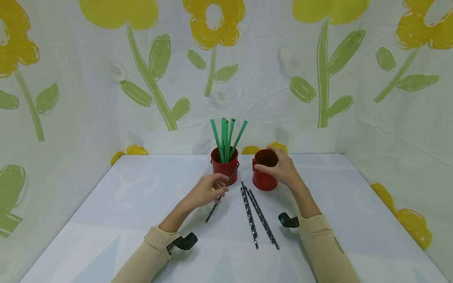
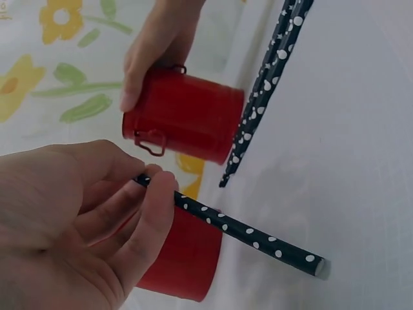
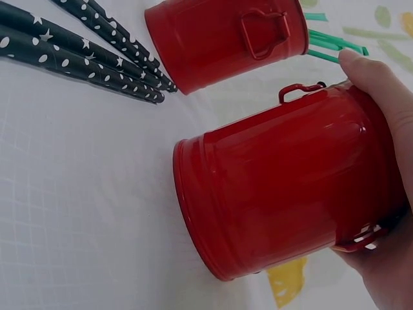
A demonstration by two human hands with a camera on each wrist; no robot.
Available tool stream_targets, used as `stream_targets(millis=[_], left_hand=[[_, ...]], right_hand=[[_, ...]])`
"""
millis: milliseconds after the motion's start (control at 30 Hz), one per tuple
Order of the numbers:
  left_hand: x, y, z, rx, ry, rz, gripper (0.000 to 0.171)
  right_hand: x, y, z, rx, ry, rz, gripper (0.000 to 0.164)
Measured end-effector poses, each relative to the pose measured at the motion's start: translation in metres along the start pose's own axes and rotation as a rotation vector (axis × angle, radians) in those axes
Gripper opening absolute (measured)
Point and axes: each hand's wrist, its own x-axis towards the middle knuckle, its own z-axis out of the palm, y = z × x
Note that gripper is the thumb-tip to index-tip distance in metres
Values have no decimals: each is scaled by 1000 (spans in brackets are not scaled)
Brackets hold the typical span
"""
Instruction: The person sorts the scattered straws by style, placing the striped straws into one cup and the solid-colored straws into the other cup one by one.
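My left hand pinches a black straw with white dots between thumb and fingers. The straw slants in front of a red pail that holds several green straws standing upright. My right hand grips a second red pail near its rim, thumb on one side and fingers on the other. This pail stands upright, and no straws show above its rim. Several more black straws with white dots and stars lie on the table between the two arms.
A white table with faint printing carries everything. Behind and beside it hangs a white sheet with yellow flowers. Black wrist cameras stick out from both beige sleeves.
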Motion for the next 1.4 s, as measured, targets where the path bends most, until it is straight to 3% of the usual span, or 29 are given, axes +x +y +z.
stream_targets(millis=[200,467,967,1400], left_hand=[[0,2,3,-67,66,8,32],[0,5,4,-78,113,20,27],[3,9,8,-56,186,55,25],[6,14,7,-15,216,71,22]], right_hand=[[0,1,0,-5,-7,8,85],[0,0,-3,1,-43,16,93],[0,5,-12,75,-160,97,97],[0,6,-12,122,-179,114,96]])
